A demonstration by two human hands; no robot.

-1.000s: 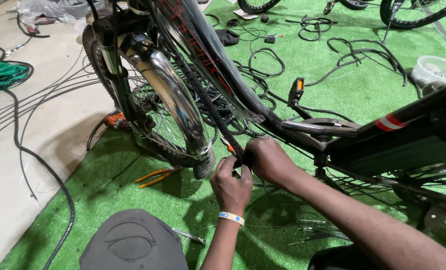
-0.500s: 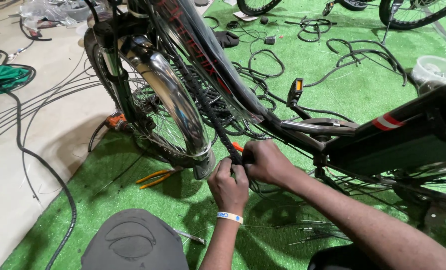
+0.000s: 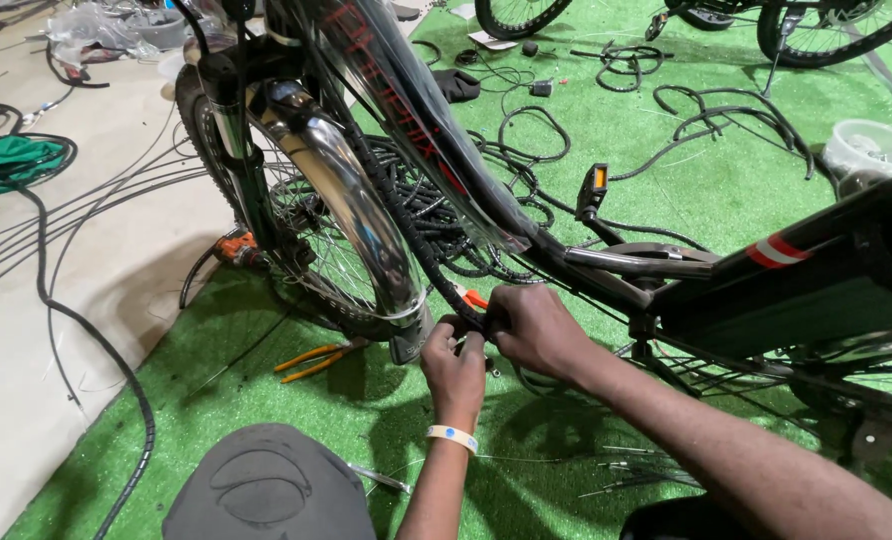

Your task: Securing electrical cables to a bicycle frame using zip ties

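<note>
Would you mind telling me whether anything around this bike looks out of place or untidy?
Yes. Loose black cables sprawl in tangles over the green turf, and orange-handled pliers lie on the turf beside the front wheel. Both hands, left hand and right hand, grip the spiral-wrapped cable bundle.

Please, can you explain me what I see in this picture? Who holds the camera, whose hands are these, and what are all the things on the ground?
The camera sits on a person's head and looks down, so the two bare hands are that person's own. The left hand, with a pale wristband, and the right hand grip a black spiral-wrapped cable bundle under the frame of a bicycle. Beside them is the front wheel with its shiny mudguard. On the green artificial turf lie orange-handled pliers, loose black cables and a white tub. The dark shape at the bottom is probably the person's knee.
</note>
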